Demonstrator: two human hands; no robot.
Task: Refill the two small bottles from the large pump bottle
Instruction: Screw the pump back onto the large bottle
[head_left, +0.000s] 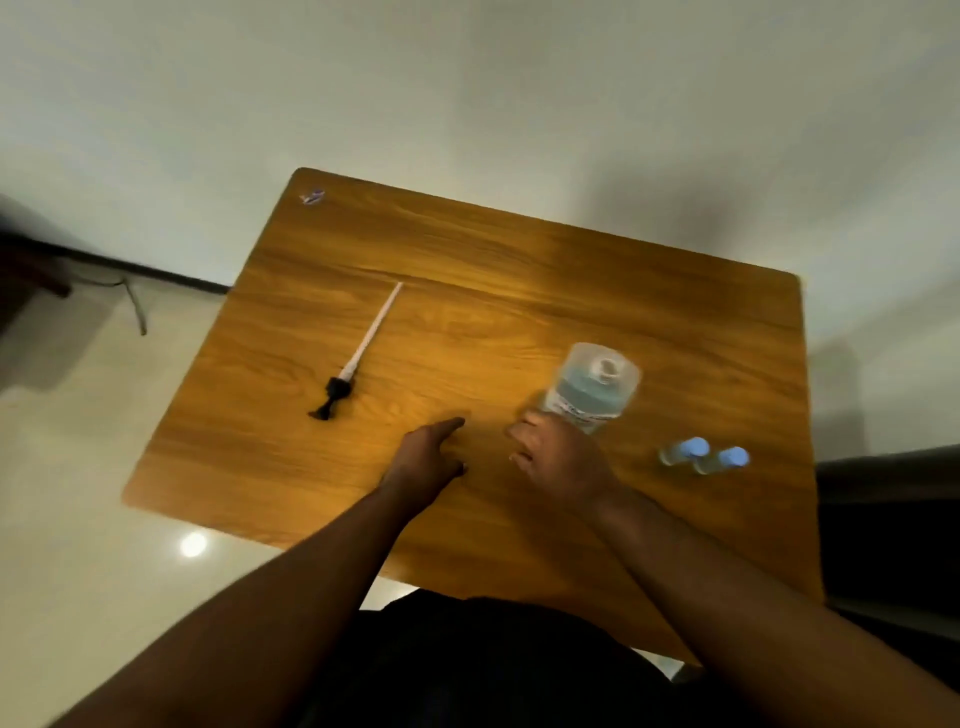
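centre frame: my right hand (558, 457) grips the base of the large bottle (595, 387); my left hand (428, 460) rests released on the table (519, 270); pump (358, 358) at left, two small bottles (704, 456) at right.

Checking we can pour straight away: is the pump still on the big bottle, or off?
Off. The pump lies flat on the table, apart from the big bottle, whose neck is open.

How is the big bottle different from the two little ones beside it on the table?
The large bottle is much bigger than the two small bottles. Its neck is open, the pump lying apart on the table, while the small bottles wear pale blue caps. The right hand touches the large bottle; nothing touches the small ones. All three stand upright and look clear.
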